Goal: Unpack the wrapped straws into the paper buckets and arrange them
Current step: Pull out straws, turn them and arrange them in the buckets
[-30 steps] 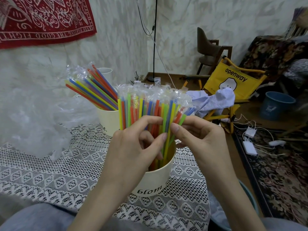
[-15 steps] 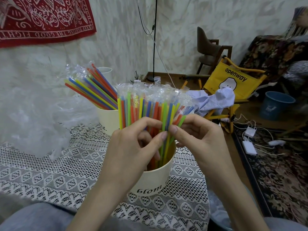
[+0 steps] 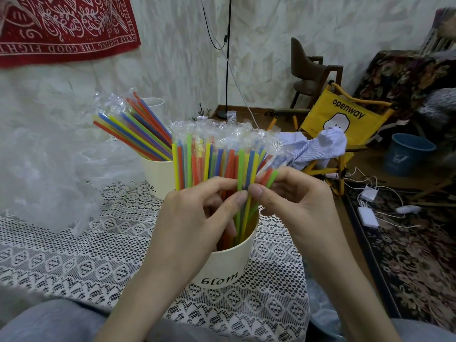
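Your left hand [image 3: 197, 213] and right hand [image 3: 291, 201] both pinch the upright wrapped straws [image 3: 212, 161] standing in the near paper bucket [image 3: 227, 265], directly between your fingertips.

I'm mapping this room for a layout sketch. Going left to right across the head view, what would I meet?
Crumpled clear plastic sheet → far cream paper bucket of straws → near cream paper bucket → yellow folding chair → blue plastic bin.

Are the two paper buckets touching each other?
Cannot tell. In the head view the near bucket stands in front of the far bucket, but the straws and left hand cover any gap.
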